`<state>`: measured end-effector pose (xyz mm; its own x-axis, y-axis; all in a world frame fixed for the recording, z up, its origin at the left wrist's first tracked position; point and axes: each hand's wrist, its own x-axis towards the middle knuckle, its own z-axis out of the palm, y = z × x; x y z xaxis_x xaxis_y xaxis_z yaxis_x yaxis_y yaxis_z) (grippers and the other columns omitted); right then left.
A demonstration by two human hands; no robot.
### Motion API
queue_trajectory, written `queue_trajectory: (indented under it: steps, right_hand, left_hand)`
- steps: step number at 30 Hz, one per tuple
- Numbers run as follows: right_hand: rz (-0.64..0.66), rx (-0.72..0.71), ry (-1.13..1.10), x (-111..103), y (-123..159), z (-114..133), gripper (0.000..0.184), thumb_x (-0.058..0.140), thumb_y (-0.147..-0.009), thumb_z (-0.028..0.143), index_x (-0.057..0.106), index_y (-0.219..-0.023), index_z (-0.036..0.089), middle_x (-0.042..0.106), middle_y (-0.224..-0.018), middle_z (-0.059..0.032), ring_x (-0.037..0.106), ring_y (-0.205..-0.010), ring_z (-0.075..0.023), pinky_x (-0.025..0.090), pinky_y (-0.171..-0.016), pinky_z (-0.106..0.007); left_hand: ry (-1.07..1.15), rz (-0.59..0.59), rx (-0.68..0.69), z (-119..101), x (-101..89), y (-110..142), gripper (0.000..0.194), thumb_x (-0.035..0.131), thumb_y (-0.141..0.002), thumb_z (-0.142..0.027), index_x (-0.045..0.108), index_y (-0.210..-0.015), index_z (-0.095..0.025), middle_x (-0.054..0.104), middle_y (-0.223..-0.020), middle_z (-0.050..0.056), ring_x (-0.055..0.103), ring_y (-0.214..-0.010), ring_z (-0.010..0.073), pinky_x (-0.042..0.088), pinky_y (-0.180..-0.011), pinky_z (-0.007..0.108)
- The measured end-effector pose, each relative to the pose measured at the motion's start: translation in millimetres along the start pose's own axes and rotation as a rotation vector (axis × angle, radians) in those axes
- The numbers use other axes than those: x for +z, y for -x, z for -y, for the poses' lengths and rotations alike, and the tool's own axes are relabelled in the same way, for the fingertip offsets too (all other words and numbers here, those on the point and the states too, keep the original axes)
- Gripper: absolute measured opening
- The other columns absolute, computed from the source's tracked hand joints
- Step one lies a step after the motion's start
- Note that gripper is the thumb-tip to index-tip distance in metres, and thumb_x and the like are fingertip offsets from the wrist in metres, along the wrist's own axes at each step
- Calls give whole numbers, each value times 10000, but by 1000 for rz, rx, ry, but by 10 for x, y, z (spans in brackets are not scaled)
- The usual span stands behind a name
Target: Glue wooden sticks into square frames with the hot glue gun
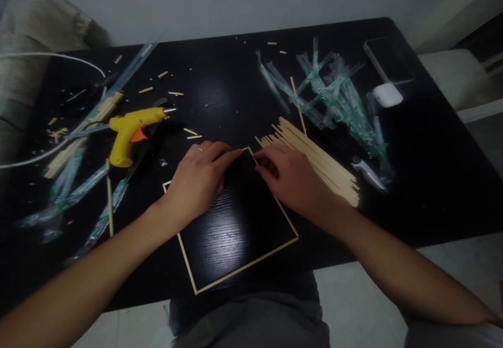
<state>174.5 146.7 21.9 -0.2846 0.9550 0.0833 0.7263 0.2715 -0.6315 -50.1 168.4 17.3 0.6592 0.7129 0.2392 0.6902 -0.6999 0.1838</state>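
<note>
A square frame of thin wooden sticks [247, 265], which look like disposable chopsticks, lies flat on the black table in front of me. My left hand [204, 177] rests over its far side, thumb and fingertips closed against the far stick close to the far right corner. At that same corner, my right hand [285, 175] pinches the right-hand stick between thumb and fingers. Part of the far side is hidden under my left hand. Just beyond and right of my right hand lies a pile of loose wooden sticks [324, 162].
A yellow glue gun [131, 132] lies to the left, beside more sticks [65, 158] and a white cable [74, 57]. Crumpled clear-green wrappers [334, 91] spread at the far right, near a white earbud case [387, 95], a phone [389, 60] and a grey-handled tool [369, 174]. Cut stick pieces are scattered about.
</note>
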Motion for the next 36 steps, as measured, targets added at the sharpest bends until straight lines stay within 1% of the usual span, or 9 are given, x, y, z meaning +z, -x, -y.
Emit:
queue_trajectory:
  steps: [3, 7, 10, 11, 13, 16, 21, 26, 36]
  right_hand:
    - [-8, -4, 4, -2, 5, -2, 135, 689, -930, 70, 725, -1023, 163, 736, -963, -67, 678, -875, -220, 500, -804, -342]
    - [-13, 3, -20, -3, 14, -7, 154, 708, -918, 79, 736, -1046, 160, 733, -942, -59, 674, -822, -205, 507, -764, -331]
    - [-17, 1, -33, -2, 16, -11, 143, 712, -909, 78, 739, -1023, 161, 728, -926, -52, 667, -798, -195, 511, -757, -327]
    - [-18, 1, -33, -2, 15, -13, 142, 713, -907, 79, 739, -1018, 163, 726, -920, -50, 663, -790, -192, 510, -756, -328]
    - [-18, 3, -34, -2, 13, -19, 143, 711, -905, 86, 740, -1019, 168, 725, -911, -48, 653, -769, -188, 507, -746, -330]
    - [-14, 4, -41, 2, 8, -33, 143, 699, -907, 101, 738, -1020, 178, 721, -903, -47, 639, -738, -185, 503, -724, -333]
    - [-17, -11, -45, 15, 4, -57, 135, 689, -900, 107, 724, -995, 197, 710, -881, -36, 633, -725, -184, 511, -713, -335]
    - [-16, -11, -62, 23, 0, -60, 132, 685, -902, 110, 726, -995, 195, 714, -879, -36, 637, -724, -184, 516, -717, -337]
    - [-5, 5, -52, 2, 4, -43, 136, 696, -903, 103, 733, -1005, 185, 719, -886, -37, 647, -750, -190, 503, -736, -338]
  left_hand:
    - [49, 3, -23, 2, -83, -3, 385, 491, -1011, -116, 703, -1327, -175, 737, -1221, 117, 695, -1047, 276, 548, -889, 432]
    - [126, 1, -85, 94, -411, 116, 347, 489, -1022, -132, 724, -1270, -194, 737, -1236, 78, 706, -1103, 221, 558, -953, 358]
    - [116, -55, -236, 244, -710, 344, 305, 511, -1027, -159, 718, -1243, -218, 748, -1239, 34, 709, -1144, 193, 544, -1021, 338]
    - [109, -111, -291, 295, -785, 437, 268, 541, -1024, -193, 726, -1215, -233, 760, -1206, 15, 719, -1123, 194, 551, -1010, 338]
    - [86, -134, -404, 375, -870, 625, 237, 568, -1033, -272, 727, -1208, -281, 766, -1193, -17, 727, -1110, 204, 565, -997, 355]
    - [80, -62, -414, 399, -841, 870, 223, 573, -1040, -316, 719, -1208, -303, 764, -1193, -10, 734, -1101, 215, 585, -987, 377]
    - [33, 5, -353, 282, -625, 1097, 253, 568, -1044, -325, 718, -1240, -271, 727, -1193, 69, 734, -1054, 231, 619, -918, 378]
    - [-35, -40, -346, 244, -522, 1155, 248, 573, -1044, -279, 728, -1231, -228, 709, -1150, 85, 727, -1027, 220, 629, -885, 360]
    - [-60, -17, -310, 250, -505, 1185, 261, 574, -1039, -271, 737, -1236, -214, 717, -1167, 98, 729, -1032, 234, 630, -909, 378]
